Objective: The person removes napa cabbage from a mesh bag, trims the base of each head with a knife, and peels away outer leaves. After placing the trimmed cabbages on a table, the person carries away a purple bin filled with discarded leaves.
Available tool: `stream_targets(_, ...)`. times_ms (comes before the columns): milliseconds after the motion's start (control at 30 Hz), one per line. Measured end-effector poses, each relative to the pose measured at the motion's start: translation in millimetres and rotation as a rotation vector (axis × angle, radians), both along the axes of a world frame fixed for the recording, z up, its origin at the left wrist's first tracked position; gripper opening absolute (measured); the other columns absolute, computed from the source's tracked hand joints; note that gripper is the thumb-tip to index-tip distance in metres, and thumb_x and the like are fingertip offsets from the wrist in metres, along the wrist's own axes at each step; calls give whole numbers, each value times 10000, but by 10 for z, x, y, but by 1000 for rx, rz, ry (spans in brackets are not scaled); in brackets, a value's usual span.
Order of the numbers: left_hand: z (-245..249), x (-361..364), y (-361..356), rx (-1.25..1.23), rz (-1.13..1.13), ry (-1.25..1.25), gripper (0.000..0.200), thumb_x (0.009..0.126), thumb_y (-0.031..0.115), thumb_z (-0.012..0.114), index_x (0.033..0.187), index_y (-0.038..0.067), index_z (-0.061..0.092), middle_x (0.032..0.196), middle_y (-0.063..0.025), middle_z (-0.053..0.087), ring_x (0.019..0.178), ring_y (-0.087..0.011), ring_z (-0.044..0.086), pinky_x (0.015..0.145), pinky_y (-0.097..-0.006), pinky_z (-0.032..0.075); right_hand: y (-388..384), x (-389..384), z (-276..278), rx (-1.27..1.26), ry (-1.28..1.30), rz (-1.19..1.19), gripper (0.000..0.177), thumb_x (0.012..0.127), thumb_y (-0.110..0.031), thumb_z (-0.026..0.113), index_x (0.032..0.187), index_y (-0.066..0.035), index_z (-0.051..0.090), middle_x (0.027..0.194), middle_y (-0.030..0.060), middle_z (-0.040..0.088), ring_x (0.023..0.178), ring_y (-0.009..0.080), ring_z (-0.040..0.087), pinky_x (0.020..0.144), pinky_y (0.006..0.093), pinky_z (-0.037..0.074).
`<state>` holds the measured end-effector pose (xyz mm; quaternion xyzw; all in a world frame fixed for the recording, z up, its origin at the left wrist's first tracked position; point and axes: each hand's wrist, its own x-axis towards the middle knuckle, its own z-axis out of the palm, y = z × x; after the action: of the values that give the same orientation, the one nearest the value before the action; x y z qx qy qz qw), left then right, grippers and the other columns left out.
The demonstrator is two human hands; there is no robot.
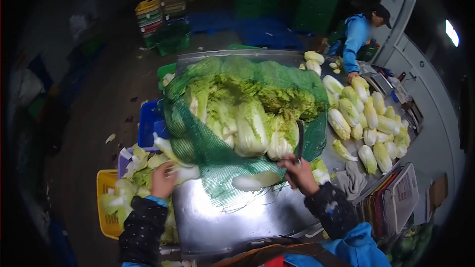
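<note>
My right hand is closed round the handle of a knife, its dark blade pointing up and away from me. Just beyond the blade, a napa cabbage lies in an opened green mesh sack with several other leafy heads. A loose white leaf rests on the mesh, left of my right hand. At the table's left edge, my left hand has its fingers closed at the end of a pale cabbage leaf; the fingertips are partly hidden.
Trimmed leaves fill crates at the left, including a yellow crate and a blue crate. Several trimmed cabbages cover the table's right side, beside a grey cloth. A co-worker reaches toward them.
</note>
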<state>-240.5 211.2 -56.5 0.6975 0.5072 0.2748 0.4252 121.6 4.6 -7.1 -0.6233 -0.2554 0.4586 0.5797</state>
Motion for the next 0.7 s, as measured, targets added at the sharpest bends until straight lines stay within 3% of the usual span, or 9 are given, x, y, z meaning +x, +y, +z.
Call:
stream_targets(67,405,980,-109,-239,-255,-549,341,803,43,657,1122,-20,554,1047,-120,617,971,-175,597,818,-273,488,414,167,90,35,88,-60,307,911,-253,537,1152,-72,483,961,88,631,694,145,581,512,243,441)
stream_targets(133,507,1757,-136,-287,-356,-543,363,808,120,672,1125,-10,554,1072,-126,606,992,-179,586,828,-281,485,752,382,14,21,68,-188,308,927,-273,515,1163,-81,467,989,89,626,767,162,596,563,268,464)
stream_targets(200,578,2436,-273,-14,-416,-356,446,768,206,706,1140,10,556,1072,-147,618,1016,-233,590,879,-325,464,961,707,-213,100,50,-322,258,932,-257,509,1121,-86,471,942,85,619,766,165,599,605,277,476)
stream_targets(267,431,3031,-333,-60,-529,-453,456,765,239,700,1139,22,556,1081,-160,615,1015,-259,594,877,-325,462,951,1042,-510,162,123,-471,192,931,-245,510,1042,-90,483,859,67,592,731,161,588,608,284,479)
stream_targets(333,395,3423,-253,22,-545,-208,527,743,323,704,1139,10,553,1120,-183,592,1028,-316,576,891,-356,453,662,1395,-1049,188,112,-487,130,931,-233,506,952,-108,477,737,25,512,658,152,549,586,292,481)
stream_targets(400,170,3824,-98,134,-477,25,646,720,412,701,1162,-26,529,1162,-229,553,1065,-355,541,919,-375,430,301,1397,-1334,-95,205,-563,104,938,-215,481,941,-111,490,770,24,505,686,167,542,558,308,482)
stream_targets(467,-35,4147,106,174,-411,272,853,645,549,703,1184,-79,499,1186,-273,517,1121,-369,493,961,-385,389,-83,1440,-1750,-98,309,-395,228,948,-236,464,1074,-48,489,979,104,578,912,235,595,743,379,527)
stream_targets(600,-134,4515,162,-97,-487,657,1056,588,651,660,1270,-112,399,1356,-258,358,1272,-347,331,1058,-387,266,-111,1453,-1518,34,534,-325,351,960,-253,429,1228,-24,433,1109,144,547,1031,263,571,889,391,486)
stream_targets(700,-414,4502,127,22,-371,549,1052,586,602,685,1282,-119,365,1329,-259,389,1249,-347,354,1060,-380,258,59,1441,-1304,31,695,-304,356,957,-229,434,1266,-54,412,1091,120,545,994,247,578,880,375,488)
